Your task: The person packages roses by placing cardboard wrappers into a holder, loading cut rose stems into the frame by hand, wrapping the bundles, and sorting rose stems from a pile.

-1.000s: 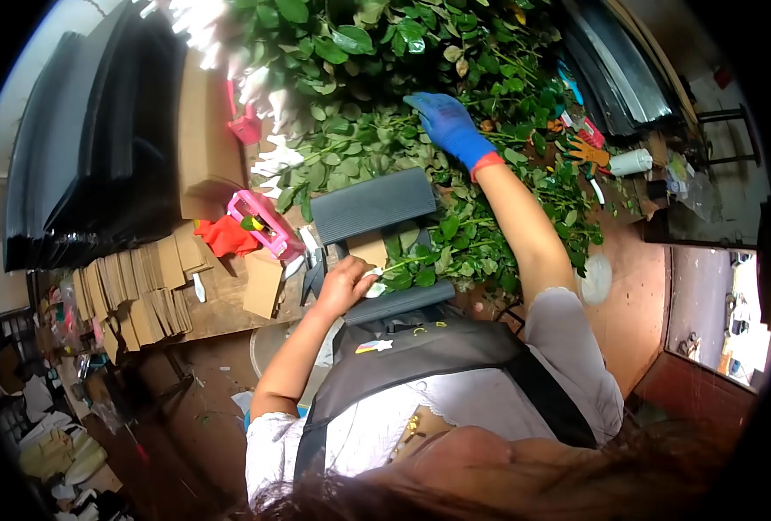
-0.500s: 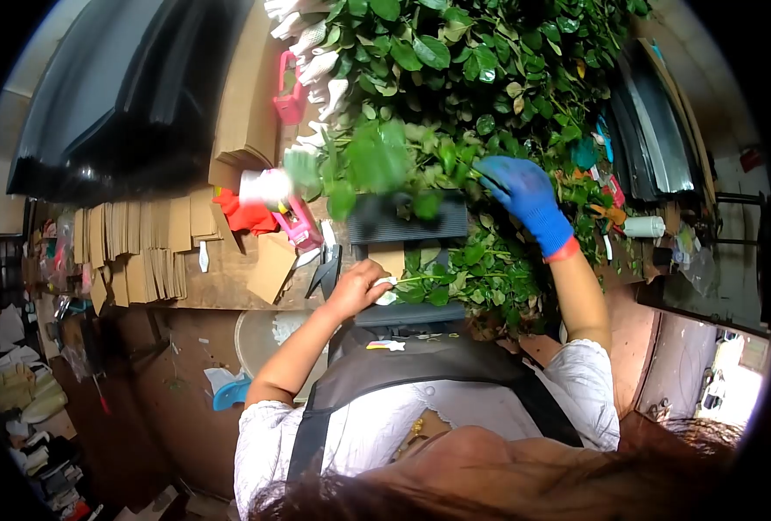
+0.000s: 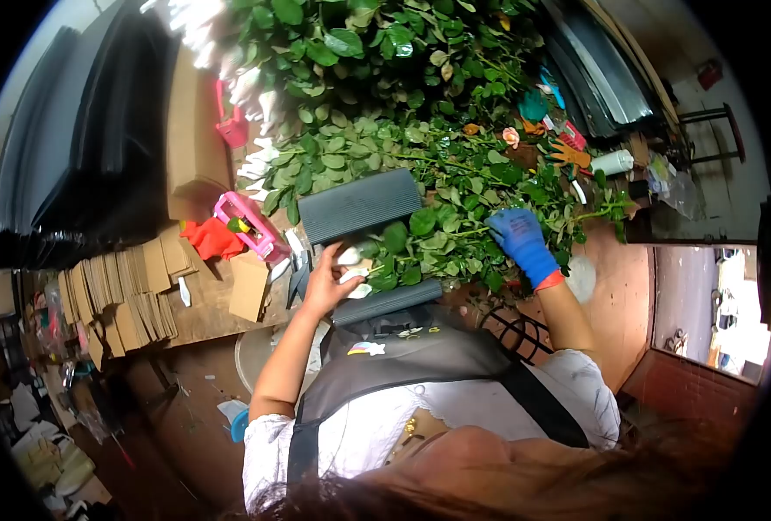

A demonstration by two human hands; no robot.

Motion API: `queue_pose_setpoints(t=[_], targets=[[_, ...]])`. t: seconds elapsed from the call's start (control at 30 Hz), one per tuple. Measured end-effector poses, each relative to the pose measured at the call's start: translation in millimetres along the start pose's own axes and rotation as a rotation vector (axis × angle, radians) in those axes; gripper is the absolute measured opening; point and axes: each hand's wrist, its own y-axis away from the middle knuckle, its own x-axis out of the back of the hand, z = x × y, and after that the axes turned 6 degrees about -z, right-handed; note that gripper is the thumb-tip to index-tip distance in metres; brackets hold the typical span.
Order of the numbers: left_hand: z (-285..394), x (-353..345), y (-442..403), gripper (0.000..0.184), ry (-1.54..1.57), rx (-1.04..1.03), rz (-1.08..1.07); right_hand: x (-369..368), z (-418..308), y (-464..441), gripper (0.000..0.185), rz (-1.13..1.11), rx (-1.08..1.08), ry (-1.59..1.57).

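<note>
My bare left hand (image 3: 323,282) is at the white-covered heads (image 3: 350,258) of the leafy stems in front of me, thumb and fingers apart around them. Close to my apron, my right hand (image 3: 522,245), in a blue glove with an orange cuff, closes on a leafy rose stem (image 3: 465,233). Its fingertips are partly hidden. The stems lie across the gap between a dark ribbed pad (image 3: 363,207) and a second dark padded bar (image 3: 390,302). Beyond the pad, a large heap of leafy stems (image 3: 359,87) has white-covered heads on its left side.
Pink tape dispenser (image 3: 251,227), red cloth (image 3: 211,239), scissors (image 3: 298,278) and cardboard pieces (image 3: 125,295) are on the left of the table. Black plastic sheets (image 3: 81,139) are stacked behind them. An orange glove (image 3: 569,154) and white roll (image 3: 612,162) lie at right.
My right hand has come down nearer with a stem, which now lies among those in front of me. My left hand has opened from its grip on a white flower head. The view has turned.
</note>
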Motion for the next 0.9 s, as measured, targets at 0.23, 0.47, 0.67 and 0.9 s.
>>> queue_pose_setpoints(t=[0.23, 0.47, 0.67, 0.9], targets=[[8.4, -2.1, 0.8, 0.050, -0.152, -0.270, 0.059, -39.3, 12.9, -5.6, 0.031, -0.247, -0.063, -0.240], [15.1, -1.7, 2.2, 0.048, -0.159, -0.200, -0.005, -9.8, -32.2, -174.0, 0.037, 0.585, 0.087, -0.391], [24.5, -0.1, 1.7, 0.031, -0.362, -0.372, 0.159, -41.8, -38.4, -260.0, 0.028, 0.085, -0.121, -0.363], [7.0, -13.1, -10.7, 0.013, -0.255, -0.315, 0.296, 84.9, 1.3, -117.9, 0.023, 0.618, 0.174, -0.603]])
